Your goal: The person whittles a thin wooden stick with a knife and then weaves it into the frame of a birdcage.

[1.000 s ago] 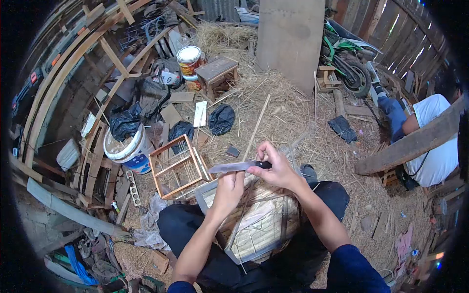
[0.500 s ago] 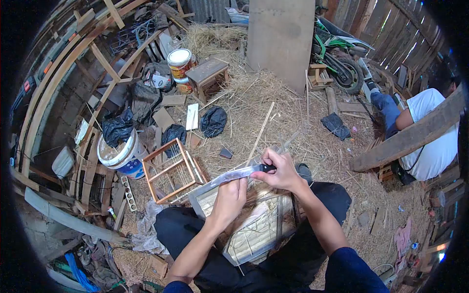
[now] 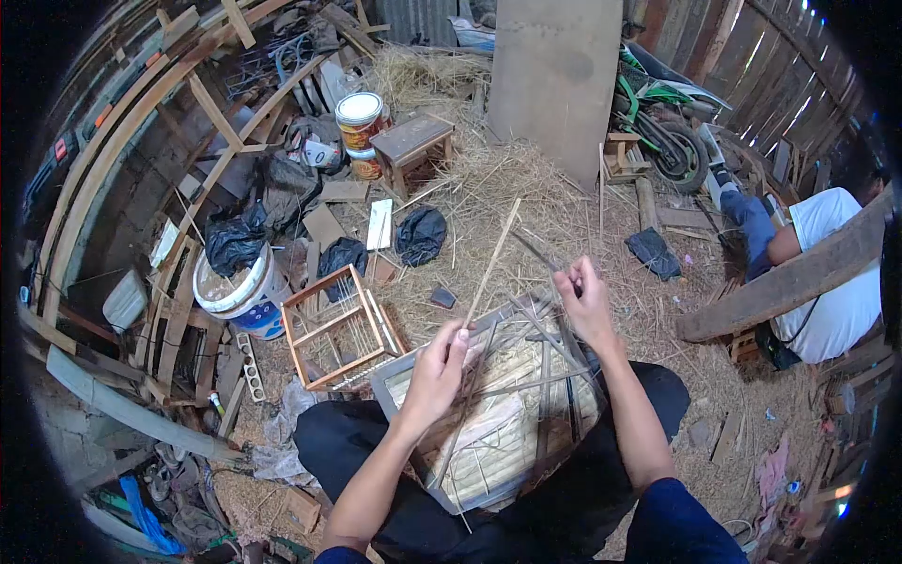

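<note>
"What's the floor (image 3: 686, 404) like?"

"Dirt under loose straw (image 3: 526, 188), thickest toward the concrete pillar (image 3: 554, 75)."

"And what's lying on it?"

"A white bucket (image 3: 235, 291) just beside an open wooden cage frame (image 3: 338, 324). Behind them are three black bags (image 3: 420, 233), with a white board (image 3: 382, 223) flat between two of them. Further back a small stool (image 3: 413, 141) stands next to two stacked paint cans (image 3: 361, 120). To the right there's a dark cloth (image 3: 653, 252), near a log (image 3: 648, 199) and a parked motorbike (image 3: 667, 132)."

"Anything small?"

"A dark block (image 3: 442, 297) near the cage frame."

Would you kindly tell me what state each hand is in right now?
Left hand: closed, holding a thin bamboo strip.
Right hand: closed, holding a knife.
</note>
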Tool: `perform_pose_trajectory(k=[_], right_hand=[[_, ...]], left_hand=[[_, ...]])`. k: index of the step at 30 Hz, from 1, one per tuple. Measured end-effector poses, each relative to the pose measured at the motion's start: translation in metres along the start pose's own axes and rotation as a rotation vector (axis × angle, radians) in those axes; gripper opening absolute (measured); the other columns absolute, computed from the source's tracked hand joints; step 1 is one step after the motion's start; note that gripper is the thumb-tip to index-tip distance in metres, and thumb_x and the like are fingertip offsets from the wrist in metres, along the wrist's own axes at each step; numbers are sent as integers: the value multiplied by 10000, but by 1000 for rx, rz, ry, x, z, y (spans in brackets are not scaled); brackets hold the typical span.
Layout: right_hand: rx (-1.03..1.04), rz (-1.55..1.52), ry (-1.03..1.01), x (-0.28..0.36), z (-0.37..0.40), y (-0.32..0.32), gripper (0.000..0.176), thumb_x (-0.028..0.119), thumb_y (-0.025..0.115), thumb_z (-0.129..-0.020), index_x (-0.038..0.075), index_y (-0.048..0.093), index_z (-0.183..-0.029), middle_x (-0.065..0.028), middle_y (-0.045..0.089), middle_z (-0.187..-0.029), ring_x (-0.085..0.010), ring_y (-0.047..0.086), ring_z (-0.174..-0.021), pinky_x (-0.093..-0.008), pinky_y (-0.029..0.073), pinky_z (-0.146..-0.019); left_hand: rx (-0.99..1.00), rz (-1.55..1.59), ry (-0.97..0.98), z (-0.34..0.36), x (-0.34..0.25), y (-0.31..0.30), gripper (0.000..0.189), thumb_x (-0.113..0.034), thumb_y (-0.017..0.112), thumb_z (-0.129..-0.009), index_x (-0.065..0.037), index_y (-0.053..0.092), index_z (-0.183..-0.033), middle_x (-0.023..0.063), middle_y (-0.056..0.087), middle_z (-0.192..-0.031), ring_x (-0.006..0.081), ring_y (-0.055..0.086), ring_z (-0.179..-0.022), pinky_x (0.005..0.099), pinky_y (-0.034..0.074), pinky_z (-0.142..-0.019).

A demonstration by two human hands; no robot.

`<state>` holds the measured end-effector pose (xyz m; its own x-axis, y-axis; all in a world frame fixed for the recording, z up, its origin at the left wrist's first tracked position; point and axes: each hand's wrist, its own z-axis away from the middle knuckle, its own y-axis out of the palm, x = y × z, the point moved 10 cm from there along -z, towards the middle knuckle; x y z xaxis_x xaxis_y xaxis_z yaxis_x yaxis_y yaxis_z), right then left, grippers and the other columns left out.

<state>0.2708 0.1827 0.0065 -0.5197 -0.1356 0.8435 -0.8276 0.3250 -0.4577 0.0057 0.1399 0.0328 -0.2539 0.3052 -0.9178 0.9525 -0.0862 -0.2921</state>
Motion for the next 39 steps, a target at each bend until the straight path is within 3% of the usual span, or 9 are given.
perform_pose_trajectory(k=[6, 7, 10, 15, 19, 25, 30, 37, 39], right_hand=[[-19, -50, -78, 30, 6, -1, 383, 407, 539, -1007, 24, 541, -989, -112, 537, -712, -192, 518, -633, -362, 437, -609], [-35, 23, -182, 38, 11, 2, 349, 351, 485, -1038, 16, 583, -1024, -133, 595, -771, -243, 582, -664, -387, 458, -622], [155, 134, -244, 59, 25, 21, 322, 305, 479, -1039, 13, 613, -1020, -144, 636, -830, -304, 632, -723, -400, 477, -642], [102, 25, -462, 96, 40, 42, 262, 268, 538, -986, 22, 617, -946, -170, 611, -816, -367, 620, -770, -436, 476, -691], [273, -7, -417, 96, 44, 65, 328, 368, 566, -967, 41, 576, -974, -167, 591, -786, -379, 595, -748, -443, 457, -677], [222, 134, -567, 113, 48, 63, 405, 458, 580, -938, 53, 578, -930, -144, 588, -745, -353, 601, -724, -433, 453, -646], [294, 17, -547, 107, 46, 69, 397, 435, 665, -883, 40, 640, -858, -136, 617, -689, -336, 613, -640, -414, 459, -591], [394, -231, -418, 102, 43, 64, 323, 319, 845, -726, 37, 743, -844, -122, 705, -768, -250, 678, -662, -341, 503, -593], [445, -202, -377, 97, 45, 68, 323, 312, 852, -715, 39, 750, -854, -118, 717, -785, -248, 685, -670, -337, 512, -604]], left_hand=[[52, 316, -320, 4, 28, 9, 250, -304, 453, -1062, -72, 541, -1035, -63, 391, -682, 16, 324, -539, 203, 279, -460], [59, 296, -349, 4, 31, 9, 314, -320, 450, -1064, -26, 535, -994, -21, 453, -714, 65, 407, -674, 257, 364, -600], [77, 396, -326, -2, 35, 22, 265, -315, 434, -1066, -84, 514, -963, -72, 350, -667, 28, 302, -523, 211, 254, -450], [200, 694, -527, 7, 33, 52, 291, -331, 423, -1060, -107, 479, -883, -78, 314, -646, 43, 271, -504, 228, 235, -446], [225, 707, -600, 9, 30, 59, 300, -316, 409, -1049, -123, 442, -822, -72, 301, -626, 54, 265, -493, 251, 215, -446], [223, 526, -590, 18, 52, 58, 316, -311, 395, -1041, -111, 461, -806, -51, 322, -630, 66, 288, -492, 256, 214, -449], [284, 96, -409, 13, 41, 41, 218, -221, 422, -1041, -31, 519, -994, 37, 441, -757, 159, 445, -680, 333, 395, -639], [414, 32, -343, 23, 12, 38, 174, -149, 437, -1034, -16, 502, -1124, 94, 475, -848, 219, 481, -789, 371, 437, -763], [377, -166, -3, 25, 0, 34, 186, -154, 450, -1032, -11, 513, -1132, 93, 484, -859, 212, 484, -799, 365, 437, -769]])
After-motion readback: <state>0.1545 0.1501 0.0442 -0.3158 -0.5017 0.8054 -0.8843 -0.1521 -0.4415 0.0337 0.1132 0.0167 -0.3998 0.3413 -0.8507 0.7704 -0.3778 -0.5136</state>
